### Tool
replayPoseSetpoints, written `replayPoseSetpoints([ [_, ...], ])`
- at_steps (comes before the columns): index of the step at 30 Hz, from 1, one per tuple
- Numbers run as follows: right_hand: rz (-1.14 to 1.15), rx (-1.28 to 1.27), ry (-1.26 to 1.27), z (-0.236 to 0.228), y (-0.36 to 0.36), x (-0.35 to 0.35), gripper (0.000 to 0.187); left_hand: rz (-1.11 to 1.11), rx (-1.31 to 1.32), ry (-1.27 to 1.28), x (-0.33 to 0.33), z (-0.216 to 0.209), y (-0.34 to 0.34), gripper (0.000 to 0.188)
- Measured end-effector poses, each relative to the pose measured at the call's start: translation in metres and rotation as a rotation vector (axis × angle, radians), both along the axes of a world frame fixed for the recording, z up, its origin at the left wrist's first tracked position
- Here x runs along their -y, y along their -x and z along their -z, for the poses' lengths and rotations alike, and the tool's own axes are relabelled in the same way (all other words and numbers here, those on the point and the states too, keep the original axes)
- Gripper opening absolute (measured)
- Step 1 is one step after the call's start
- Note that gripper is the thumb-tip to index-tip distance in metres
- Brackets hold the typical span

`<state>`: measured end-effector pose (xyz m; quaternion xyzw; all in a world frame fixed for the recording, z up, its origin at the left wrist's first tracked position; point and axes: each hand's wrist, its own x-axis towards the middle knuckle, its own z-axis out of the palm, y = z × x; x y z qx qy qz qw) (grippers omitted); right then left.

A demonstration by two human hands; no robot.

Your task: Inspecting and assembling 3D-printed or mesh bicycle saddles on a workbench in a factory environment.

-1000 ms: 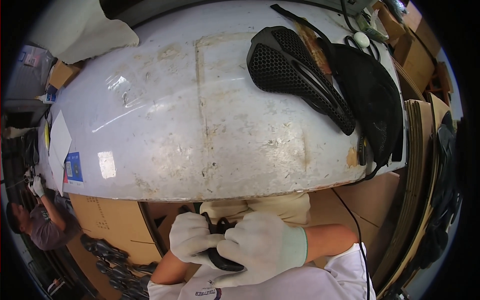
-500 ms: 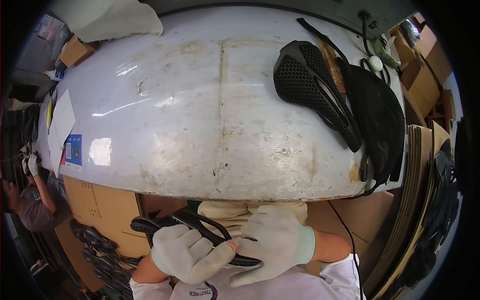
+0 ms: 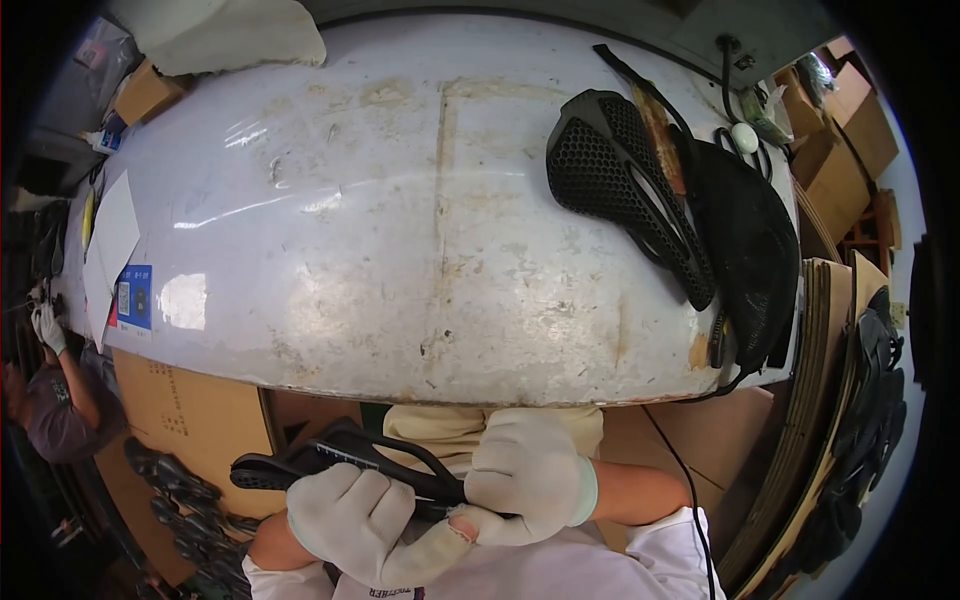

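Observation:
A black bicycle saddle is held low in front of my body, below the table's near edge. Its wide end points left, and the narrow end runs in between my hands. My left hand, in a white glove, is closed round the near side of the saddle, with a bare fingertip showing through the thumb. My right hand, gloved too, is closed on the narrow end at the right, its fingers curled over. The two thumbs nearly meet, and part of the saddle is hidden beneath the gloves.
On the white table lies another black saddle with a honeycomb surface, beside a black mesh bag. Several saddles sit at lower left. Cardboard sheets stand at right. A co-worker is at far left.
The saddle and my left hand have shifted slightly left. My right hand's fingers have curled in more tightly on the narrow end. The whole view has moved a little.

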<state>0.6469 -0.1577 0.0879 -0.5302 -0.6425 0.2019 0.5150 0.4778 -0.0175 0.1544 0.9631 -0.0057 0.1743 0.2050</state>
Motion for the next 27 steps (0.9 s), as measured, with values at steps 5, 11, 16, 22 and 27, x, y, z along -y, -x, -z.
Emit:
replayPoseSetpoints([
  [5, 0.09, -0.007, -0.016, 0.003, 0.003, -0.003, 0.046, 0.011, 0.07, -0.097, -0.002, 0.018, 0.002, 0.024],
  [11, 0.071, 0.036, -0.116, 0.007, -0.002, -0.005, 0.049, 0.008, 0.063, -0.039, 0.0, 0.017, -0.003, 0.014],
  [16, 0.011, 0.005, -0.186, 0.011, -0.013, -0.001, 0.048, 0.069, -0.039, -0.074, -0.003, -0.009, -0.008, 0.017],
  [22, -0.069, -0.243, -0.227, 0.014, -0.051, 0.018, 0.037, -0.815, 0.365, 0.554, -0.023, 0.011, 0.043, 0.078],
  [27, -0.09, -0.497, -0.171, 0.03, -0.059, 0.019, 0.04, -0.482, -0.029, 0.774, -0.02, 0.003, 0.033, 0.101],
])
